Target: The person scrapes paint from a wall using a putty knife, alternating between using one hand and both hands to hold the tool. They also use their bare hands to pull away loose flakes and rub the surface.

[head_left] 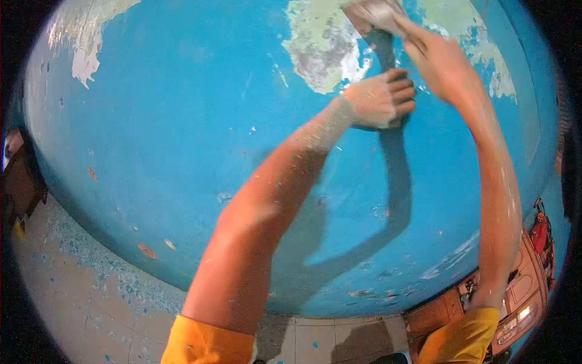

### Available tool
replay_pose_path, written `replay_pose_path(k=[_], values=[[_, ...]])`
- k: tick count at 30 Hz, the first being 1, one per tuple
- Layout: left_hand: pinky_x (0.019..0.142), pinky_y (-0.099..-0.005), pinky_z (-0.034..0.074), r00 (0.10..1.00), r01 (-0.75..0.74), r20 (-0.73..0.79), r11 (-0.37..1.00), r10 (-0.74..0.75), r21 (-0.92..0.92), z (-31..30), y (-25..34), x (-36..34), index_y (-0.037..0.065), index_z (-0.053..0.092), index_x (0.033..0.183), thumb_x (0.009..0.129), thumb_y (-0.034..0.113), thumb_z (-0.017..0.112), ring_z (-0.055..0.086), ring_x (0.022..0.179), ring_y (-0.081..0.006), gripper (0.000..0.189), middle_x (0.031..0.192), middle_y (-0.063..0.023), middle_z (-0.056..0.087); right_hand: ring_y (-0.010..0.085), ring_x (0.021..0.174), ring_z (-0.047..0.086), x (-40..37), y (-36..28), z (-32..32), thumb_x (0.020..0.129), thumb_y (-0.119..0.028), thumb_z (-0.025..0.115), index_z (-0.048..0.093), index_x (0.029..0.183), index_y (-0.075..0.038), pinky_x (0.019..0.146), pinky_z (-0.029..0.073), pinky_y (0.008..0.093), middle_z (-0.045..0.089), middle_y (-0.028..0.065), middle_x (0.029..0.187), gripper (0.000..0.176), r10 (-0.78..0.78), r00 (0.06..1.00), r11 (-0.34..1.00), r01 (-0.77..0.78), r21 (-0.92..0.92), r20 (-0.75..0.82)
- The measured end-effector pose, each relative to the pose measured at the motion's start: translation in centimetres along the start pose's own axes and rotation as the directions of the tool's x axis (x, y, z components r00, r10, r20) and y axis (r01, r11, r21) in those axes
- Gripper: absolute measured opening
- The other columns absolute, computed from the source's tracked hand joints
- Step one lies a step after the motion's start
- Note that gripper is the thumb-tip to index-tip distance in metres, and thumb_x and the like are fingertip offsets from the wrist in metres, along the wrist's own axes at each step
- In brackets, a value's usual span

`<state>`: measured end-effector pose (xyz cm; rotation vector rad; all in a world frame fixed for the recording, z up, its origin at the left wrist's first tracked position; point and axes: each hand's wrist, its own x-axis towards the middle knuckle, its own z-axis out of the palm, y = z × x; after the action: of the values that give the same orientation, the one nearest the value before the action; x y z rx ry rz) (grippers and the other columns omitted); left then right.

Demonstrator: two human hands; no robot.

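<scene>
A blue painted wall (182, 121) fills most of the view, with bare pale patches (315, 45) where paint has come away. My right hand (439, 64) is closed around a paint scraper (371, 15) at the top, its blade blurred and lying over a pale patch. Lower and to the left, my left hand (379, 100) is curled into a fist in front of the wall, just under that patch. Whatever its fingers may hold is hidden. Pale dust and flakes speckle both forearms.
Paint flakes (142, 291) litter the tiled floor (315, 340) along the wall's foot. A brown wooden piece of furniture (524, 285) stands at the lower right, with a red object (539, 233) by it. Something dark brown (21, 176) is at the left edge.
</scene>
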<state>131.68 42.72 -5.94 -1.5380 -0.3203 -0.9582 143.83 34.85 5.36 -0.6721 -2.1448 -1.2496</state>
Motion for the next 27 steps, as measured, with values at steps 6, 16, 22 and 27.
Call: replay_pose_path(k=[6,16,22,27], values=[[0.104,-0.0448,0.037,0.999,0.002,-0.039,1.0,-0.001,0.03,0.7,-0.3,0.3,0.008,0.056,0.095,0.072,0.027,0.069,0.054,0.11,-0.0229,0.033,0.107,-0.0064,0.058,0.0385,0.091,0.064,1.7,-0.6,0.1,0.093,-0.024,0.05,0.049,0.135,-0.023,0.079,0.051,0.0479,0.065,0.0218,0.101,0.042,0.004,1.0,0.999,-0.004,-0.035,-0.006],[0.103,-0.0468,0.035,0.997,0.042,0.063,0.999,-0.044,0.024,0.6,-0.5,0.2,0.01,0.056,0.103,0.073,0.029,0.067,0.052,0.116,-0.0244,0.037,0.117,-0.0079,0.056,0.0434,0.091,0.062,-0.5,-1.0,-1.5,0.092,-0.022,0.051,0.048,0.135,-0.026,0.083,0.05,0.0508,0.065,0.0226,0.1,0.044,0.047,0.992,0.999,-0.046,-0.011,0.118],[0.105,-0.0477,0.032,0.993,0.087,0.067,0.988,-0.096,0.13,0.7,0.1,0.3,0.01,0.055,0.107,0.082,0.04,0.065,0.048,0.119,-0.0234,0.04,0.115,-0.007,0.054,0.0442,0.089,0.063,-2.6,-0.2,0.1,0.094,-0.025,0.052,0.043,0.139,-0.03,0.081,0.051,0.0516,0.066,0.0248,0.095,0.047,0.059,0.996,0.995,-0.064,0.081,0.07],[0.113,-0.0502,0.026,0.999,0.005,-0.044,0.994,0.0,0.11,1.6,-0.4,-0.5,0.009,0.052,0.107,0.082,0.039,0.064,0.045,0.125,-0.0256,0.041,0.119,-0.0085,0.054,0.0412,0.085,0.065,0.3,-3.4,1.5,0.094,-0.024,0.053,0.044,0.141,-0.027,0.078,0.053,0.0491,0.069,0.0195,0.096,0.048,0.138,0.99,0.989,-0.139,0.055,0.018]])
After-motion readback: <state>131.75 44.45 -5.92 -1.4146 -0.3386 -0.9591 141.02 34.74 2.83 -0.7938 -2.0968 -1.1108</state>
